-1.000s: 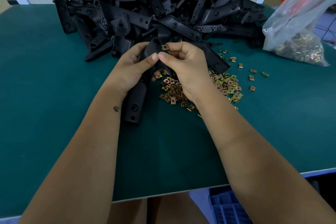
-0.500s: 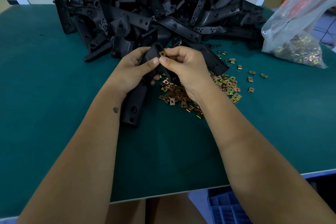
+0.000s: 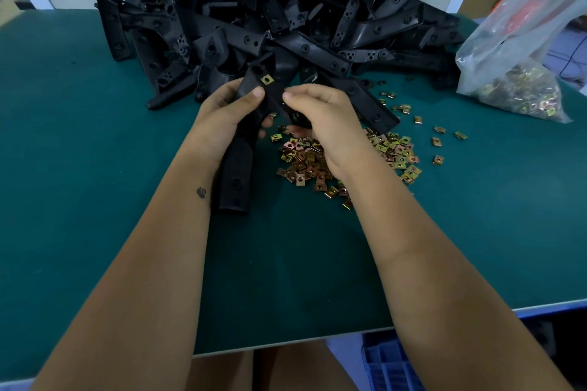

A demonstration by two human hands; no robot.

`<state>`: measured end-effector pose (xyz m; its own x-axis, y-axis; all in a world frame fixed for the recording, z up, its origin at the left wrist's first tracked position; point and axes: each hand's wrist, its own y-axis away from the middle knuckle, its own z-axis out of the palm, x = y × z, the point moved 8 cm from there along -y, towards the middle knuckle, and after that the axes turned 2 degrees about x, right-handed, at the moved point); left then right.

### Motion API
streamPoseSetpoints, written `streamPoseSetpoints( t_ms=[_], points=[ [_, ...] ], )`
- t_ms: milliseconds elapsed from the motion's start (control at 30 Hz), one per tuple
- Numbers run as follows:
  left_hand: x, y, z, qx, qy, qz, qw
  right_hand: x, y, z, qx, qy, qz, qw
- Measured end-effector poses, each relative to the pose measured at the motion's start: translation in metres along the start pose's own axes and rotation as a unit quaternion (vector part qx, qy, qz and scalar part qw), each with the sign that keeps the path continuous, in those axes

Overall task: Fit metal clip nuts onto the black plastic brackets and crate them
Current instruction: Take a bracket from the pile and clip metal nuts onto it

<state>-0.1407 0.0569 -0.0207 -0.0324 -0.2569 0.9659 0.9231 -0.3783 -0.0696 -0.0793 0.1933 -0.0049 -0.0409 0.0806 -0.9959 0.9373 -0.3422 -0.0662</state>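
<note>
Above the table (image 3: 95, 200), both hands (image 3: 273, 117) grip a bracket (image 3: 236, 168).

Count at this station: two hands, left hand (image 3: 227, 119) and right hand (image 3: 327, 124). One black bracket (image 3: 236, 174) held, bearing one fitted clip nut (image 3: 267, 79). One heap of brackets (image 3: 279, 19), too tangled to count. One loose pile of clip nuts (image 3: 311, 162), several dozen, exact count indeterminable. One plastic bag (image 3: 521, 51) of nuts. One blue crate (image 3: 390, 365), partly visible.
</note>
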Motion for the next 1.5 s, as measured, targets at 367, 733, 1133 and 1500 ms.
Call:
streamPoseSetpoints(
  t_ms=[367, 733, 1133, 1500],
  points=[
    [-0.007, 0.000, 0.000, -0.027, 0.254, -0.105, 0.961, 0.006, -0.001, -0.008, 0.002, -0.268, 0.071, 0.961],
    [-0.016, 0.000, 0.017, -0.054, 0.066, -0.100, 0.991, 0.005, 0.001, 0.008, -0.017, -0.135, 0.025, 0.990],
    [-0.022, -0.004, -0.008, 0.117, 0.197, -0.100, 0.968, -0.007, 0.007, 0.013, 0.034, 0.122, -0.088, 0.988],
    [-0.021, -0.004, -0.016, 0.148, 0.285, -0.086, 0.943, 0.007, 0.005, 0.031, -0.040, 0.532, -0.136, 0.835]
  ],
)
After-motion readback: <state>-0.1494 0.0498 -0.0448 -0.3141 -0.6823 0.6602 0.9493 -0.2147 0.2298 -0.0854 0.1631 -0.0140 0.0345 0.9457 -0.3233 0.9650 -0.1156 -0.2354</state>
